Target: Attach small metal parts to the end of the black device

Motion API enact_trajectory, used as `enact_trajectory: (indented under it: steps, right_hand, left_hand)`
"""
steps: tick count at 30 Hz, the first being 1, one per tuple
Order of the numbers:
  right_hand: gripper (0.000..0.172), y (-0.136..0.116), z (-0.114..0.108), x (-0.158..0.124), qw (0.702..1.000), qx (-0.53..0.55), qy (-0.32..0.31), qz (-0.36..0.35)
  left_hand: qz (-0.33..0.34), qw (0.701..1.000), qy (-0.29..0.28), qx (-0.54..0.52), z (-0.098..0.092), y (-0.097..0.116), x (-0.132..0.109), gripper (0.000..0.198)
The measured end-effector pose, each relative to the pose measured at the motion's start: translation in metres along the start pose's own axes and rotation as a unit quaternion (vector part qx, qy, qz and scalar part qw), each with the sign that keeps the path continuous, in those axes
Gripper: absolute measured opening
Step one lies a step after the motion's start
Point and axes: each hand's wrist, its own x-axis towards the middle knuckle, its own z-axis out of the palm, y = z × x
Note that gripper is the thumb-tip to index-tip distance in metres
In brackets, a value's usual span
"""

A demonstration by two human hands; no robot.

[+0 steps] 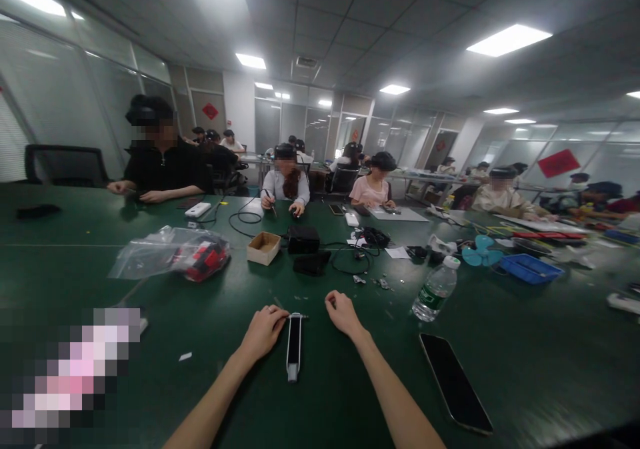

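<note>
A slim device with a white frame and a dark strip lies lengthwise on the green table, its grey end towards me. My left hand is closed at its far left corner, thumb and fingers together. A thin rod crosses that far end and sticks out a little to the right; the fingertips hide its left end. To the right, apart from the device, my right hand rests low over the table with fingers curled together. Whatever it holds, if anything, is too small or hidden to make out.
On the right are a water bottle, a black phone, a blue basket and a small fan. Ahead sit a cardboard box, small metal parts and a plastic bag. Several people sit across the table.
</note>
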Motion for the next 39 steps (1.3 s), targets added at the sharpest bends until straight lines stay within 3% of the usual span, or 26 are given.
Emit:
enact_trajectory:
  steps: [4,7,22,39]
  right_hand:
    - [0.019,-0.035,0.023,-0.013,0.996,0.078,-0.011,-0.043]
    - [0.019,-0.045,0.024,-0.019,0.994,0.093,-0.013,-0.048]
    - [0.015,-0.045,0.012,-0.023,0.987,0.121,-0.039,-0.098]
    - [0.014,-0.037,0.012,-0.021,0.984,0.152,-0.036,-0.088]
  left_hand:
    - [-0.001,1.000,0.004,0.013,0.000,0.002,0.000,0.028]
    - [-0.002,1.000,0.007,0.017,0.000,0.003,0.000,0.027]
    - [0.007,1.000,0.017,0.020,0.004,0.000,-0.001,0.026]
    - [0.012,1.000,0.017,0.013,0.008,-0.005,0.001,0.026]
